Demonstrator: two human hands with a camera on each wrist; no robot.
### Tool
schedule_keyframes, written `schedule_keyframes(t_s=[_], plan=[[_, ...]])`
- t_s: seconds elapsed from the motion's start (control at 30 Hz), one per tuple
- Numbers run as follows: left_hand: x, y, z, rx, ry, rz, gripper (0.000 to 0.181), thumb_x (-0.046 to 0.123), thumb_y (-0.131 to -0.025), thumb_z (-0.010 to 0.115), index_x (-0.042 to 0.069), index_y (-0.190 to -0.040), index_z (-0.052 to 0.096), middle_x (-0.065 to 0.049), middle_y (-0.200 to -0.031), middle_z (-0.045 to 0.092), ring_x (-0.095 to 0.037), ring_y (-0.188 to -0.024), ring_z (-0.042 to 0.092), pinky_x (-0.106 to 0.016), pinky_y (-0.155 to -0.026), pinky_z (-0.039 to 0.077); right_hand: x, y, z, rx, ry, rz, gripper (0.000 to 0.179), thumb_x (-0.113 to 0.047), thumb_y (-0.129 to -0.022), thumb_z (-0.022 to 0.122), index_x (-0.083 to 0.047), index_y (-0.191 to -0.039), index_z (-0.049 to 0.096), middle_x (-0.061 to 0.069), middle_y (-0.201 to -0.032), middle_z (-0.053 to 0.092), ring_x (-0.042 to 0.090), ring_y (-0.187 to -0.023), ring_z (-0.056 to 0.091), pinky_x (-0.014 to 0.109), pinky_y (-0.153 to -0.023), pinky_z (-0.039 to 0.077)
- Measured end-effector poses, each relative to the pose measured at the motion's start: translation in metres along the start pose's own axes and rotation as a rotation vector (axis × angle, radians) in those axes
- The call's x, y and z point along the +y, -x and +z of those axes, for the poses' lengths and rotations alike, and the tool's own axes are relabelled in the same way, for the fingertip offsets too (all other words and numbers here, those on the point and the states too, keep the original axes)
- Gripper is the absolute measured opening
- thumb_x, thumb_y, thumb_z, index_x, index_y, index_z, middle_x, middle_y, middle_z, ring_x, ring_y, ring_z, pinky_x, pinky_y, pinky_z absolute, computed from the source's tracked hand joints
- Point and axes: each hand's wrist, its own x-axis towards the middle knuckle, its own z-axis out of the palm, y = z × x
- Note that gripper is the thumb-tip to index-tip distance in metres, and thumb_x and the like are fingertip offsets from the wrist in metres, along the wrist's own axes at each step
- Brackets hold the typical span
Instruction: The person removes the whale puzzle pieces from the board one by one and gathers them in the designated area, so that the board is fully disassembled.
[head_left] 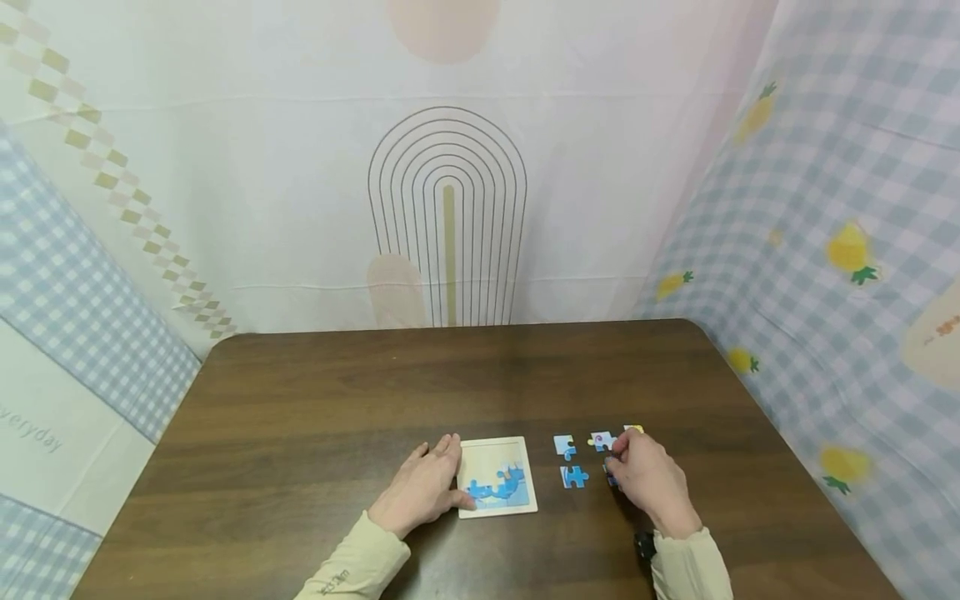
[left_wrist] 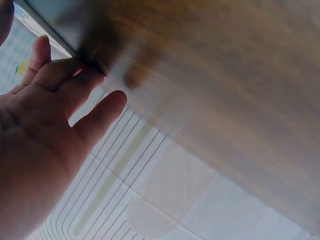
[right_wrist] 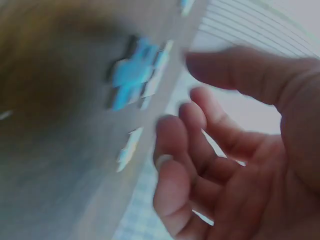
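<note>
A shallow square puzzle tray (head_left: 480, 458) with a pale frame lies on the table, its lower part filled with blue puzzle pieces (head_left: 510, 487). My left hand (head_left: 423, 487) rests at the tray's left edge, fingers extended and thumb over the lower left corner. To the right of the tray, my right hand (head_left: 652, 475) hovers over loose puzzle pieces, partly covering a blue piece (head_left: 611, 473). In the right wrist view its fingers bend loosely, the thumb stands apart from them, and the gap holds nothing. A blue piece (right_wrist: 132, 75) lies just beyond the fingertips there.
Other loose pieces lie between tray and right hand: a light blue piece (head_left: 565, 447), a blue piece (head_left: 574, 477) and a pale piece with a purple swirl (head_left: 602, 441). A yellow-edged piece (head_left: 634, 428) shows behind the right hand. Printed cloth hangs around the brown table (head_left: 337, 392).
</note>
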Motion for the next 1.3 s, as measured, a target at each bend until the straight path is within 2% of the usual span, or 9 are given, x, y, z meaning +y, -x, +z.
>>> schedule_keyframes(t_s=[0.13,0.23,0.37,0.5,0.7,0.83,1.3], plan=[[-0.001,0.001,-0.001,0.005,0.005,0.004,0.091,0.045,-0.078,0.076,-0.009,-0.142,0.041,-0.023,-0.146,0.043,-0.031,-0.137,0.039,-0.051,-0.110,0.031,-0.009,-0.003,0.000,0.091,-0.062,-0.062,0.018,-0.024,-0.090,0.066,-0.008,-0.099,0.062,0.002,-0.082,0.057,0.016,-0.066,0.053,0.033,-0.055,0.042],[-0.001,0.001,-0.001,0.007,0.005,0.010,0.090,0.046,-0.078,0.076,-0.009,-0.142,0.041,-0.023,-0.146,0.043,-0.031,-0.137,0.039,-0.051,-0.110,0.031,-0.018,-0.004,0.005,0.111,-0.083,-0.121,0.018,-0.025,-0.090,0.068,-0.009,-0.096,0.063,0.000,-0.080,0.057,0.015,-0.068,0.053,0.033,-0.058,0.043],[-0.001,0.000,0.000,0.002,0.006,0.011,0.090,0.045,-0.078,0.076,-0.009,-0.142,0.041,-0.023,-0.146,0.043,-0.031,-0.137,0.039,-0.052,-0.110,0.031,-0.032,-0.003,0.019,0.078,-0.096,-0.192,0.015,-0.021,-0.088,0.071,-0.009,-0.094,0.064,-0.001,-0.079,0.053,0.014,-0.068,0.050,0.031,-0.060,0.042],[0.000,0.000,-0.001,0.001,0.008,0.009,0.090,0.045,-0.078,0.077,-0.009,-0.141,0.042,-0.023,-0.145,0.043,-0.032,-0.137,0.040,-0.052,-0.110,0.031,-0.048,0.001,0.032,0.028,-0.065,-0.269,0.016,-0.020,-0.086,0.075,-0.010,-0.097,0.068,-0.001,-0.079,0.050,0.016,-0.073,0.044,0.029,-0.061,0.038],[0.001,0.000,-0.001,0.001,0.000,0.009,0.090,0.045,-0.078,0.077,-0.009,-0.141,0.042,-0.023,-0.145,0.044,-0.031,-0.136,0.040,-0.052,-0.110,0.032,-0.062,0.005,0.045,-0.054,0.006,-0.344,0.031,-0.025,-0.080,0.081,-0.015,-0.107,0.072,-0.002,-0.086,0.050,0.017,-0.080,0.036,0.030,-0.067,0.035],[0.001,-0.001,0.000,0.001,-0.005,0.004,0.090,0.046,-0.078,0.076,-0.008,-0.141,0.042,-0.023,-0.145,0.044,-0.031,-0.136,0.040,-0.052,-0.110,0.031,-0.067,0.005,0.049,-0.114,0.030,-0.378,0.035,-0.026,-0.079,0.081,-0.015,-0.111,0.072,-0.003,-0.086,0.047,0.018,-0.080,0.033,0.030,-0.066,0.032],[0.000,-0.001,0.001,0.008,-0.012,0.009,0.090,0.048,-0.078,0.076,-0.008,-0.140,0.044,-0.022,-0.145,0.044,-0.031,-0.136,0.041,-0.052,-0.110,0.032,-0.076,0.003,0.054,-0.088,0.144,-0.449,0.021,-0.019,-0.076,0.084,-0.019,-0.095,0.076,-0.004,-0.080,0.045,0.019,-0.079,0.036,0.031,-0.067,0.033]])
